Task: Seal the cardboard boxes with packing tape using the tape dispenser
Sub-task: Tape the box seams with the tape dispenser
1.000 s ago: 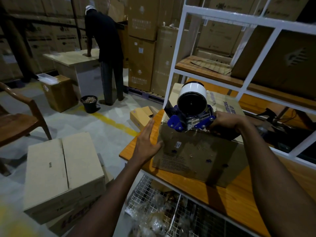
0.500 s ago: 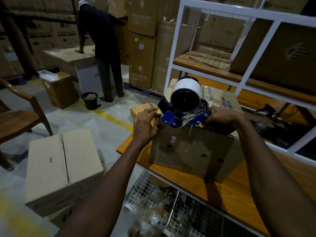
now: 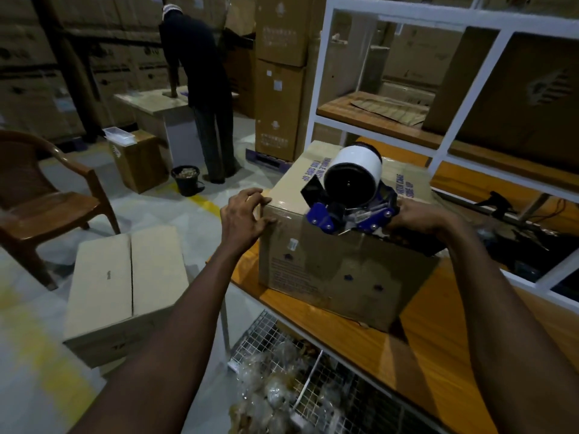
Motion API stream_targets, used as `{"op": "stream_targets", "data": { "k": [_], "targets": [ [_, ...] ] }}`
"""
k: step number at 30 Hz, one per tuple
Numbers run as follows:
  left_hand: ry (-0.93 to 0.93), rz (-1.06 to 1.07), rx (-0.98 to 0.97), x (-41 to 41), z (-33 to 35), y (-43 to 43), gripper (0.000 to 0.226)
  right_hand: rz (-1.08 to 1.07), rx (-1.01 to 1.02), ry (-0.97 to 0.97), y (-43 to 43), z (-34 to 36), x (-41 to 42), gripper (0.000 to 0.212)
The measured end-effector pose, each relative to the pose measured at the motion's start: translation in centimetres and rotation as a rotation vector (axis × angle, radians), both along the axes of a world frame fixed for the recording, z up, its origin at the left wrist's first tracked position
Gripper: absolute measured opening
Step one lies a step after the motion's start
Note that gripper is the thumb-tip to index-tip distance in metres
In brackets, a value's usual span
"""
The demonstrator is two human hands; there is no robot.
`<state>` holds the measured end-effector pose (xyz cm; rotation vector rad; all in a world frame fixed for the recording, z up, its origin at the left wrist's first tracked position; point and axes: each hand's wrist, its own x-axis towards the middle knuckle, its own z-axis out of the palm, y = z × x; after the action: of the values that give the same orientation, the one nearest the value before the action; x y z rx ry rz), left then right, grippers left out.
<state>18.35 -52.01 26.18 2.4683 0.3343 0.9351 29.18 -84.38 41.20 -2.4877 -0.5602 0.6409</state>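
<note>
Wooden bench [image 3: 438, 355]: left hand [image 3: 244, 217] grips box [image 3: 329, 270] (printed "THIS SIDE UP"); right hand [image 3: 416, 214] grips tape dispenser [image 3: 351, 186].

One wide-angle camera, worn on your head, looks forward and down, close over the cardboard box [image 3: 329, 270] at the desk's [image 3: 438, 355] left edge; floor [image 3: 150, 211] lies left, shelving [image 3: 322, 89] ahead right.
</note>
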Motion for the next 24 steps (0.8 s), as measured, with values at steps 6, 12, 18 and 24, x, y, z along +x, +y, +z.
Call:
{"op": "stream_targets", "data": {
  "k": [6,12,18,24],
  "targets": [
    [0.069,0.133,0.025,-0.1,0.4,-0.9,0.042,0.016,-0.021,0.024,-7.5,-0.7,1.1,0.004],
    [0.1,0.214,0.089,-0.3,0.8,-1.9,0.041,0.025,0.03,0.045,-13.3,-1.5,2.3,0.006],
    [0.044,0.299,0.268,-1.4,1.7,-4.6,0.044,0.061,0.074,0.091,-13.9,-2.5,4.0,0.008],
    [0.088,-0.08,0.647,0.5,3.2,-12.6,0.074,0.099,0.094,0.126,-14.2,-2.9,4.9,0.008]
  ]
}}
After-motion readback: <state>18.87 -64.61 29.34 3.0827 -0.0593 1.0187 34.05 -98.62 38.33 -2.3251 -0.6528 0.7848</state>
